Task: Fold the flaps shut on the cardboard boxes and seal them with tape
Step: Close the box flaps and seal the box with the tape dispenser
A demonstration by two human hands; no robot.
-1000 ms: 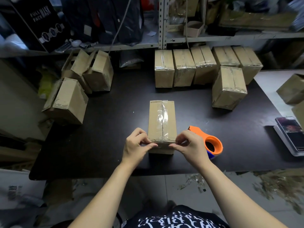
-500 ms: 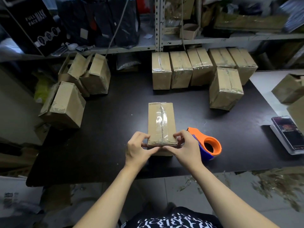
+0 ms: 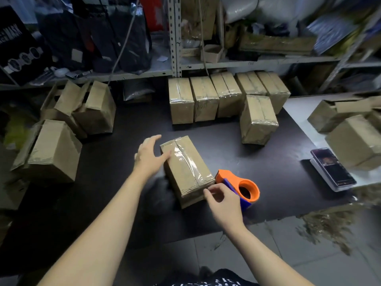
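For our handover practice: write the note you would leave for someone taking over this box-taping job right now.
Left hand open, against the left side of the taped box.
Right hand loosely curled at its near corner, holding nothing.
Tape dispenser lies right of that box.
Done: this box taped; sealed boxes stand at the back.
Left: open-flapped boxes on the left of the table.

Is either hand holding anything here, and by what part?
Nothing is gripped. The left hand lies open against the far left edge of the box; the right hand hangs loosely curled at its near right corner, contact unclear.
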